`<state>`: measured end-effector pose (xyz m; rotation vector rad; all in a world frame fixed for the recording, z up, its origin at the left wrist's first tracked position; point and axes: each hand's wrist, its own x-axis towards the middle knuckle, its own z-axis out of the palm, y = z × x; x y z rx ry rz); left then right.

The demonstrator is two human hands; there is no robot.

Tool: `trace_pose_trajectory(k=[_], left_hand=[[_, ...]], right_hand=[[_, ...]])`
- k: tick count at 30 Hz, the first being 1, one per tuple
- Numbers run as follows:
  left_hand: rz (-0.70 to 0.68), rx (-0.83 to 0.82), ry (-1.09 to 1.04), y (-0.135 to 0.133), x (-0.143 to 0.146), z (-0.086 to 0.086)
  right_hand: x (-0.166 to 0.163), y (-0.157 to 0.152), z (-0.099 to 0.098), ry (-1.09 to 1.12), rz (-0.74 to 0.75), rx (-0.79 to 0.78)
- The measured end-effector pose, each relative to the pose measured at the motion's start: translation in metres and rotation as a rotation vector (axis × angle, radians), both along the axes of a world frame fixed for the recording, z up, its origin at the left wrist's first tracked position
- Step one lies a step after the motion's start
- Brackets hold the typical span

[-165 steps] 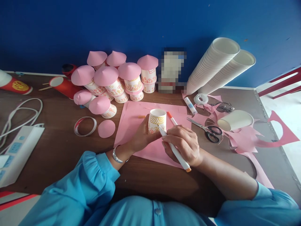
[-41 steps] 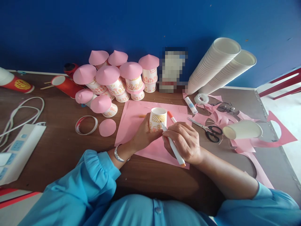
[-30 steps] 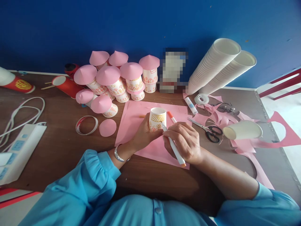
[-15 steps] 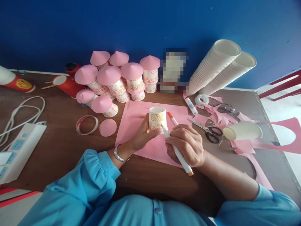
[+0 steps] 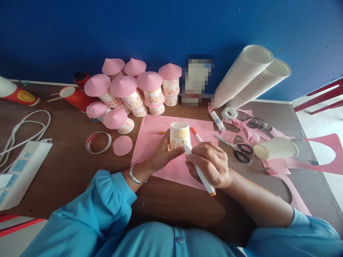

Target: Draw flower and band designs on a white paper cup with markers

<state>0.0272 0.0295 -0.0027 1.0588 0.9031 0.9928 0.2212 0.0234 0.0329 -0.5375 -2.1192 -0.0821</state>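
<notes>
Gripped in the right hand (image 5: 210, 164), a marker (image 5: 199, 173) adds to the half-decorated cup (image 5: 180, 135) steadied by the left hand (image 5: 160, 153); no pink cone tops it yet.

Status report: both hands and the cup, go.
Left hand grips upturned paper cup on pink sheet. Right hand holds marker, tip at cup wall. Orange-capped pen and scissors lie just right.

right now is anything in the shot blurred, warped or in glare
Head view: even soft light with no harsh glare; wide-angle warp bends the table edge and the cup stacks; a box at the wall is pixelated; the paper cup and marker are sharp.
</notes>
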Motion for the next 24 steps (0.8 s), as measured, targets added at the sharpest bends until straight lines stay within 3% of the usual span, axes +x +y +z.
trace_pose_trajectory(k=[7, 15, 24], left_hand=[[-0.006, 0.071, 0.051, 0.002, 0.001, 0.003], [-0.027, 0.029, 0.038, 0.001, 0.002, 0.004], [-0.019, 0.091, 0.052, 0.001, 0.001, -0.007]], right_hand=[[0.000, 0.001, 0.002, -0.004, -0.047, -0.003], [-0.002, 0.002, 0.001, -0.008, -0.110, 0.014], [-0.003, 0.002, 0.002, -0.016, -0.130, 0.019]])
